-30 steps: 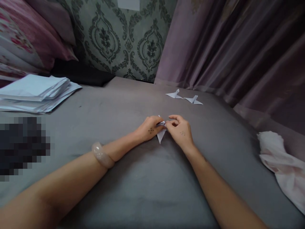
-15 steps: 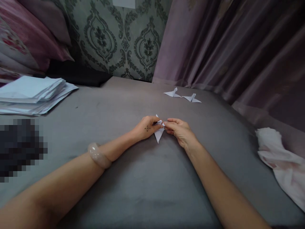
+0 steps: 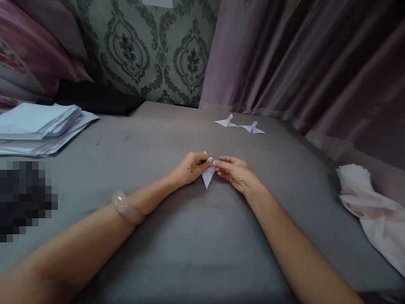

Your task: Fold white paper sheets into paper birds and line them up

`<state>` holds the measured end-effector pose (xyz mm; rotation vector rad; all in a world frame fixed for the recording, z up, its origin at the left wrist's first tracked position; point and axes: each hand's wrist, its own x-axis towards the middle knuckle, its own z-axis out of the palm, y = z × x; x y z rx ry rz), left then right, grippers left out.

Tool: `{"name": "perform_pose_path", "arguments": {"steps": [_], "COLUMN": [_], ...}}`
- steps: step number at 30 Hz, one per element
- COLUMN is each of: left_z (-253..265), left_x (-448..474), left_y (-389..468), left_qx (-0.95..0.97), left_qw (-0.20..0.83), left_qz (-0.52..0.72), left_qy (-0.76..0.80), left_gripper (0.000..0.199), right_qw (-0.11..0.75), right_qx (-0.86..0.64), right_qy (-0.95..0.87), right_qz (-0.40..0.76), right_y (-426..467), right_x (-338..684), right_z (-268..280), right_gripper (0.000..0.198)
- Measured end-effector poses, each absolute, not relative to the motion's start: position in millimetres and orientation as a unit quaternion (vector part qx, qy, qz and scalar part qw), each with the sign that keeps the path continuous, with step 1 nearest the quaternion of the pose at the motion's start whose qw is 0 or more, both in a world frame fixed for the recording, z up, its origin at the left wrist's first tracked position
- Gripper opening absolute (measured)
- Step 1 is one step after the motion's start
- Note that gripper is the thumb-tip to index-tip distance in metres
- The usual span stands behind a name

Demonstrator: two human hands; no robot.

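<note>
A small folded paper bird [image 3: 207, 177], white with pointed wings, is held between my two hands over the grey surface. My left hand [image 3: 193, 168], with a bangle [image 3: 126, 207] at the wrist, pinches its middle between thumb and fingers. From the right, my right hand [image 3: 234, 170] grips the bird's near tip with thumb and forefinger, the other fingers curled. The fingers cover part of the folds. Two similar folded paper birds, one [image 3: 226, 122] beside the other [image 3: 252, 127], rest farther back.
A stack of white paper [image 3: 38, 126] lies at the left, near a black cloth [image 3: 98, 98]. A pixelated dark patch [image 3: 23, 198] sits below it. At the right is a crumpled pale cloth [image 3: 370, 202]. A purple curtain [image 3: 253, 55] borders the back right.
The whole view has shifted slightly, so things appear a little farther left. Both hands keep their pinch on the paper bird, with only slight finger movement.
</note>
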<state>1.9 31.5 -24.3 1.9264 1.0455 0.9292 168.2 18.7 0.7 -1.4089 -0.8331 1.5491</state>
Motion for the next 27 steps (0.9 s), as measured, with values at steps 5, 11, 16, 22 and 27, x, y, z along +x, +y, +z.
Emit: {"name": "perform_pose_path", "arguments": {"steps": [5,11,16,22,27], "left_z": [-24.6,-26.8,-27.4,-23.5,-18.7], "left_x": [3.2,3.9,4.7,5.0,4.3], "left_y": [32.6,33.8,32.8,29.5,26.4], "left_qx": [0.707,0.684,0.678,0.700,0.749], "left_qw": [0.439,0.459,0.459,0.416,0.347], "left_qz": [0.382,0.400,0.406,0.393,0.367], "left_qy": [0.402,0.403,0.406,0.428,0.428], "left_gripper": [0.027,0.029,0.026,0.026,0.023], "right_qw": [0.422,0.411,0.401,0.401,0.388], "right_qx": [-0.569,-0.576,-0.570,-0.573,-0.570], "right_qy": [-0.329,-0.326,-0.318,-0.309,-0.315], "right_qz": [0.624,0.628,0.643,0.644,0.653], "right_y": [19.9,21.4,23.6,25.0,25.5], "right_x": [167.0,170.5,174.8,176.6,180.8], "right_z": [2.5,5.1,5.3,6.3,7.2], "right_gripper": [0.035,0.038,0.027,0.025,0.021]}}
